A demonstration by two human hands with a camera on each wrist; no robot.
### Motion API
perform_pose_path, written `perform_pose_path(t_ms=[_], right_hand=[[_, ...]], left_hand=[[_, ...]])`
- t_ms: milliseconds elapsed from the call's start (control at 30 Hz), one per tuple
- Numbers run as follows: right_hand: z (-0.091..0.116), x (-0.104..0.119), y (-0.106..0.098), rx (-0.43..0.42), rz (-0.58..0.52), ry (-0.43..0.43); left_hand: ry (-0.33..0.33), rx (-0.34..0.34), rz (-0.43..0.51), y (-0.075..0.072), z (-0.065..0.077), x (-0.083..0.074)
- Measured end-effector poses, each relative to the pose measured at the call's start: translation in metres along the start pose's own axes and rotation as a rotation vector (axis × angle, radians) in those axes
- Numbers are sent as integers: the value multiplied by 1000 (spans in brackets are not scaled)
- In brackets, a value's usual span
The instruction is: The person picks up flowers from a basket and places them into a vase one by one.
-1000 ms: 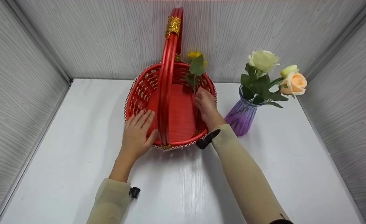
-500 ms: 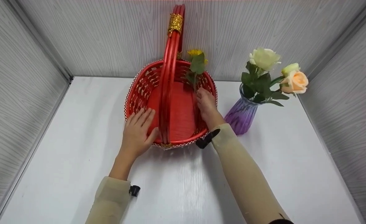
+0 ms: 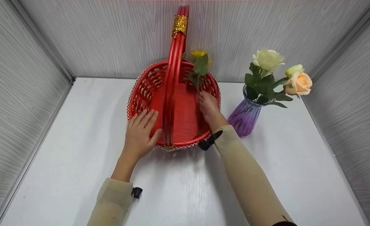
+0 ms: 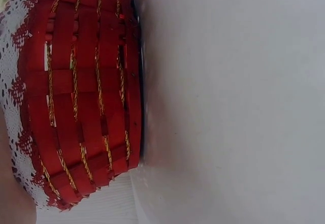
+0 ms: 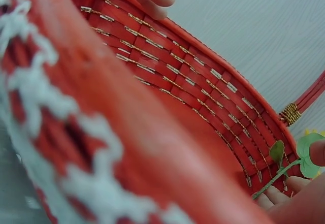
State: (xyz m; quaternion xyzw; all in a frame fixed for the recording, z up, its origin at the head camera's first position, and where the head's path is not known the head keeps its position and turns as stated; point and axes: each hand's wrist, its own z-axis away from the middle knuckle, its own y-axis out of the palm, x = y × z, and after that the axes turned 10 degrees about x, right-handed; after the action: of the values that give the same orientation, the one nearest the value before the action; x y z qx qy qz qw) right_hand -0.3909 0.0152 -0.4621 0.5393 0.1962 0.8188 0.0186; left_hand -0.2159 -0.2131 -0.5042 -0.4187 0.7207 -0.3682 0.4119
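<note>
A red woven basket (image 3: pixel 185 143) with a tall arched handle stands at the back middle of the white table. Its rim carries white lace trim, seen close in the left wrist view. My left hand (image 3: pixel 138 135) rests on the basket's front left rim with fingers straight, reaching over the inside. Inside the right part of the basket, my right hand (image 3: pixel 209 105) pinches the green stem of a yellow flower (image 3: pixel 198 54). Round leaves (image 3: pixel 200 64) hide part of the bloom. In the right wrist view the stem (image 5: pixel 277 177) runs between the fingers (image 5: pixel 274 196).
A blue-to-purple ribbed vase (image 3: pixel 246 116) stands just right of the basket, beside my right wrist. It holds a cream rose (image 3: pixel 268 59) and a peach rose (image 3: pixel 298 83) that lean outward. Grey wood-grain panels (image 3: pixel 116 37) enclose the table at the back and sides.
The basket's handle has shifted slightly to the right in the head view, and the basket with it. Both hands keep nearly the same place, the right one still holding the flower stem.
</note>
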Motion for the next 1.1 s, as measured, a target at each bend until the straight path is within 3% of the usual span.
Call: perform_pose_path(t_ms=[200, 433, 633, 1100], right_hand=[[1, 0, -1, 24, 2, 13], [5, 1, -3, 31, -103, -22], [5, 1, -1, 24, -159, -46], [5, -4, 0, 20, -90, -99]], left_hand=[[0, -3, -4, 0, 0, 0], [-2, 5, -1, 0, -1, 0], [11, -31, -4, 2, -1, 1], [19, -30, -1, 0, -1, 0]])
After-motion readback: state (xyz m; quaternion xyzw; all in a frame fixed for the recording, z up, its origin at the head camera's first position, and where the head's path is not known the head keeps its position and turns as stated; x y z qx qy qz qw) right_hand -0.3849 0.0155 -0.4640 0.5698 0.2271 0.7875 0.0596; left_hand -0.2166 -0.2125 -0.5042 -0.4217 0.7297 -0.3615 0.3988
